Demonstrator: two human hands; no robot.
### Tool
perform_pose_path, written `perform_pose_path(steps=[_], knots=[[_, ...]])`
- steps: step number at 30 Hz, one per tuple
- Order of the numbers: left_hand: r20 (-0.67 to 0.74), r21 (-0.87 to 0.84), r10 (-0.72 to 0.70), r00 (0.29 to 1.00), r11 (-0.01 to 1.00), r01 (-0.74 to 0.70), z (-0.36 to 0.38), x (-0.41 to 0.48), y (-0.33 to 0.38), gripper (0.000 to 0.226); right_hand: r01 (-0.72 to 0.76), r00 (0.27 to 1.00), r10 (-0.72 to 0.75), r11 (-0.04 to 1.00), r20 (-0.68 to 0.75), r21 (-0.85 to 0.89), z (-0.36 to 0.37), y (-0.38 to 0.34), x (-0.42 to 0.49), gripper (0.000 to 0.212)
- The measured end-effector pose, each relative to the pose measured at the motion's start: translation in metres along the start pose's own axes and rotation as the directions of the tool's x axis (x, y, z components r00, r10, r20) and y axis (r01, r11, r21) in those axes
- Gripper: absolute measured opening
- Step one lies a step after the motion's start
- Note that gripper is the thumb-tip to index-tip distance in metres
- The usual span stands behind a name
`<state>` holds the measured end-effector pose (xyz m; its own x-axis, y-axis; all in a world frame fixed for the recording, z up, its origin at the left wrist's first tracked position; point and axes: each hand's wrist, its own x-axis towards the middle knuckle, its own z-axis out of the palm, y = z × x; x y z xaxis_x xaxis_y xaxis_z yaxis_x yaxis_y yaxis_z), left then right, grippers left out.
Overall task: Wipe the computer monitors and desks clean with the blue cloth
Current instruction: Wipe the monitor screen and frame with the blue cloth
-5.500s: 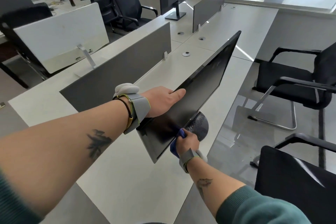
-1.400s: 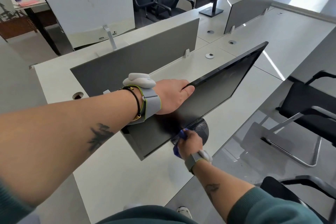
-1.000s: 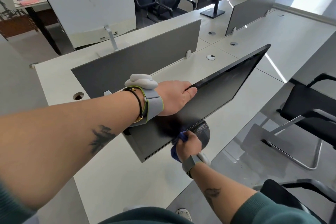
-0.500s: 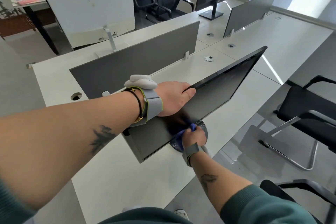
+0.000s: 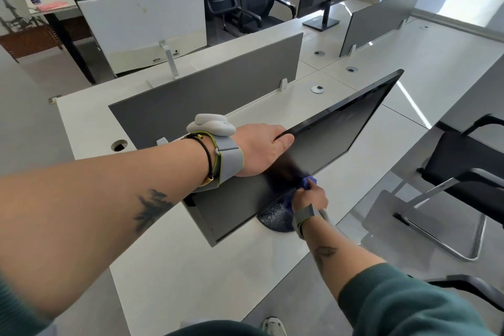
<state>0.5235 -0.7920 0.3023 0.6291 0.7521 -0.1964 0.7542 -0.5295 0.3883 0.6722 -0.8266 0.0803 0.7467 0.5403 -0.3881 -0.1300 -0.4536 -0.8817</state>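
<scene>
Two hands work on one monitor standing tilted on the white counter: the left hand grips its top edge, fingers curled over it, while the right hand clutches the blue cloth against the screen's lower edge, above the round base.

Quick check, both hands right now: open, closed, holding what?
Left hand: grips the top edge of the monitor, fingers curled over it.
Right hand: holds the blue cloth bunched at the monitor's lower edge.
</scene>
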Motion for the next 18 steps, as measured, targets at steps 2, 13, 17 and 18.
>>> perform_pose_path(steps=[2,13,17,18], knots=[[0.003,-0.006,-0.007,1.0,1.0,0.007,-0.002,0.0,0.001,0.044,0.001,1.0,-0.003,0.994,-0.013,-0.108,0.001,-0.006,0.007,0.013],[0.009,-0.007,-0.01,1.0,1.0,0.01,-0.001,0.0,0.002,0.042,-0.08,0.996,0.082,0.992,0.018,-0.099,0.008,0.009,0.022,0.019],[0.022,0.01,-0.022,1.0,1.0,0.021,-0.003,-0.001,0.002,0.041,0.006,1.0,-0.013,0.961,-0.025,-0.277,0.012,0.017,0.046,0.023],[0.02,0.007,-0.023,1.0,1.0,0.022,-0.003,-0.001,0.002,0.039,0.076,0.997,-0.076,0.939,0.011,-0.336,0.015,0.02,0.036,0.021]])
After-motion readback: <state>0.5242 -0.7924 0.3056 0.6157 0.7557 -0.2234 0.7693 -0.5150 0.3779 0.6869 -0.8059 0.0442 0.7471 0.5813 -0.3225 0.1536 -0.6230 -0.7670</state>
